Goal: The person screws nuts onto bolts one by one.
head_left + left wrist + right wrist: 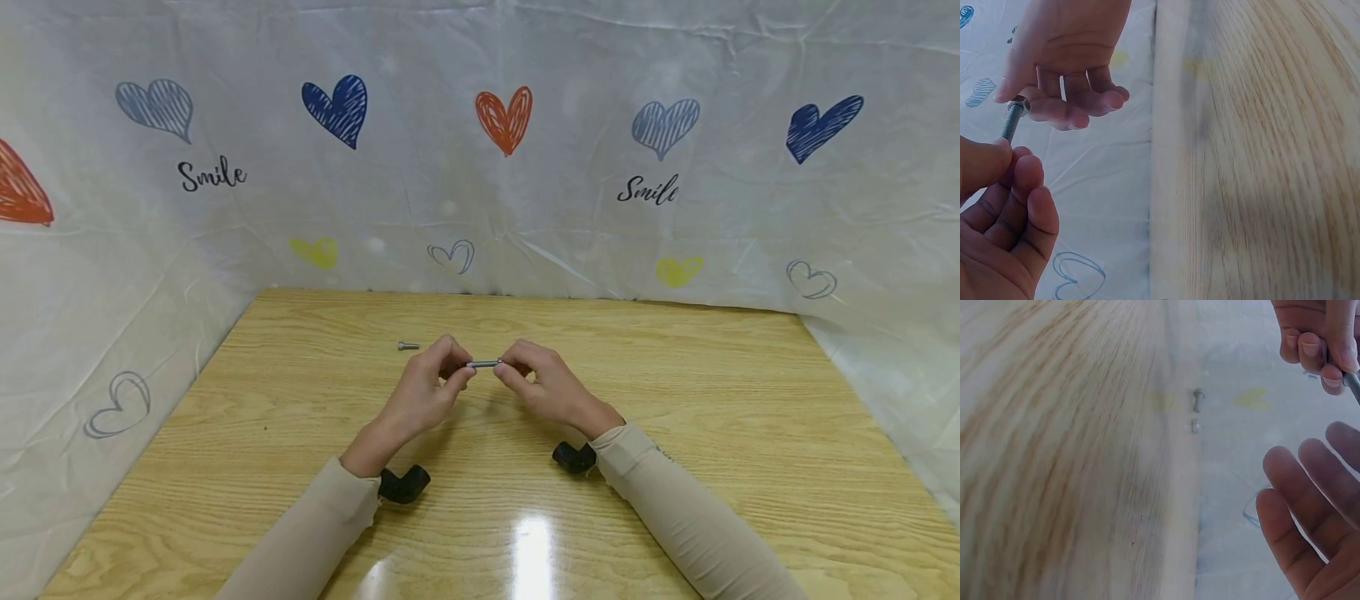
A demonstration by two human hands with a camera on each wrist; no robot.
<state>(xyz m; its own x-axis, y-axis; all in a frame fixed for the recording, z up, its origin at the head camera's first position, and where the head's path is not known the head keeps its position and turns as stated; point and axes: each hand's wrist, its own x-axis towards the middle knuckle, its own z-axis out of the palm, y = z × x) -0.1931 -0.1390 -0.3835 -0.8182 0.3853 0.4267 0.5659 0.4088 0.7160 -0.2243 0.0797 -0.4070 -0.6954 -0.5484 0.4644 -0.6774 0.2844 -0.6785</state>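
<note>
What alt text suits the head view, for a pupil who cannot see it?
A left hand and a right hand hold opposite ends of a metal bolt above a wooden table. A second bolt lies near the left hand, and a white heart-patterned backdrop hangs behind.

One wide view, two close

The head camera looks forward and down from above the table (pixel 712 375) toward the cloth (pixel 420 192). Each wrist camera sits close in, facing the cloth, its picture turned sideways. All three share the left hand (pixel 425 387), right hand (pixel 546 387) and bolt (pixel 484 363); head and right wrist also share a loose bolt (pixel 409 346).
</note>
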